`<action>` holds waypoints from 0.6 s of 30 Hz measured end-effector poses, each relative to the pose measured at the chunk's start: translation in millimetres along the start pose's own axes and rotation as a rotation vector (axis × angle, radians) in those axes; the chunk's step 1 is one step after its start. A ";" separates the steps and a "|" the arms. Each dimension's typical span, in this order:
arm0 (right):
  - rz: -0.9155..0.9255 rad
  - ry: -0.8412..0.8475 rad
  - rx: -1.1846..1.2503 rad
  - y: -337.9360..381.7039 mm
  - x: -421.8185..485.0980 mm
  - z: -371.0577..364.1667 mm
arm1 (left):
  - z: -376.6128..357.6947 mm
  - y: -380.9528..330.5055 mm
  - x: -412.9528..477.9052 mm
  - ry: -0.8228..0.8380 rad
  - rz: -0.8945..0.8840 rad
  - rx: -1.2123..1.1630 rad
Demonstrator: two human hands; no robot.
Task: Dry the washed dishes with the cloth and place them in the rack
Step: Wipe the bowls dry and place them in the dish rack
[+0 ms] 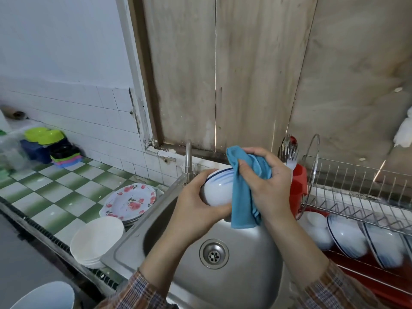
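Note:
Over the steel sink [245,253] my left hand [196,204] grips a white bowl with blue rim lines [217,188], turned on its side. My right hand [265,184] holds a blue cloth [242,204] bunched against the bowl's right side; the cloth hangs down past the bowl. To the right stands a wire dish rack [356,195], with several blue-rimmed white bowls [347,237] standing on edge in its lower tier. Left of the sink, flowered plates [131,200] and a stack of white bowls [98,239] sit on the green-checked counter [55,188].
A faucet [189,161] rises behind the bowl. A red cutlery holder [298,188] with a spoon and forks stands at the rack's left end. Coloured plastic containers [51,146] are piled at the far left. A pale bowl rim [44,295] shows at the bottom left.

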State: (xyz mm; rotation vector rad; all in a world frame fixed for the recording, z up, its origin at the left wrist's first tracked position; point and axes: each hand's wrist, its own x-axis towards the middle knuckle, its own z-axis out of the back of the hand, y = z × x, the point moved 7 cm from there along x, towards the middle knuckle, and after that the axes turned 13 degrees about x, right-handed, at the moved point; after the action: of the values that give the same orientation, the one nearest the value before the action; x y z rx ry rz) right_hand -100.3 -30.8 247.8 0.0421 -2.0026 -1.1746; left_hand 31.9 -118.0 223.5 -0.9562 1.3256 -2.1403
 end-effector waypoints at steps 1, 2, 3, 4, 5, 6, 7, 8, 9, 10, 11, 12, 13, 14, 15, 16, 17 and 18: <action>0.032 -0.002 -0.004 3.0 -0.9 -1.4 | 1.0 -4.3 0.6 0.010 -0.024 0.028; 0.061 -0.008 -0.010 6.5 -1.3 -2.0 | 2.2 -8.7 0.4 0.006 -0.045 0.029; 0.099 -0.010 -0.017 9.4 -0.9 -1.7 | 3.8 -10.7 0.4 -0.011 -0.059 0.014; 0.133 -0.005 -0.023 11.5 -0.2 -1.9 | 5.0 -10.6 0.3 -0.037 -0.066 -0.002; 0.147 -0.008 -0.016 12.7 0.4 -2.7 | 5.7 -8.4 -0.2 -0.064 -0.070 -0.015; 0.119 -0.023 0.027 9.7 0.4 -2.2 | 5.7 -5.4 -1.0 -0.090 -0.071 -0.031; 0.047 -0.058 0.109 2.8 -1.0 -0.1 | 5.5 -2.7 -2.2 -0.110 -0.077 -0.068; -0.097 -0.106 0.245 -8.1 -4.5 1.7 | 5.3 0.1 -3.2 -0.118 -0.088 -0.118; -0.277 -0.140 0.391 -23.3 -10.5 1.8 | 5.4 2.5 -3.8 -0.113 -0.105 -0.154; -0.432 -0.140 0.479 -36.2 -17.9 0.5 | 5.7 3.5 -4.0 -0.099 -0.122 -0.157; -0.532 -0.117 0.501 -44.8 -23.8 0.1 | 5.5 3.4 -3.6 -0.078 -0.140 -0.123; -0.571 -0.122 0.484 -49.3 -26.9 2.0 | 5.6 1.6 -3.3 -0.065 -0.170 -0.046; -0.549 -0.157 0.459 -50.3 -25.4 5.9 | 5.1 -2.2 -2.7 -0.062 -0.224 0.064; -0.495 -0.194 0.426 -46.0 -21.2 9.5 | 3.9 -7.7 -2.6 -0.058 -0.293 0.183; -0.423 -0.209 0.384 -41.4 -15.3 11.7 | 2.6 -12.7 -2.1 -0.059 -0.356 0.282; -0.348 -0.208 0.335 -34.3 -9.8 12.2 | 1.5 -16.2 -1.2 -0.054 -0.390 0.339; -0.289 -0.189 0.304 -29.9 -5.6 13.1 | 0.7 -17.8 -0.3 -0.044 -0.408 0.364; -0.240 -0.171 0.251 -26.1 -3.2 14.2 | -0.3 -18.7 0.0 -0.030 -0.423 0.374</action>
State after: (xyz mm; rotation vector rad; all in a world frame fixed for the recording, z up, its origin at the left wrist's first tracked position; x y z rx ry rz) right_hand -116.3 -34.1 222.7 0.3263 -2.3383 -1.0943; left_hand 31.4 -109.5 240.2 -1.1754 0.7068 -2.5496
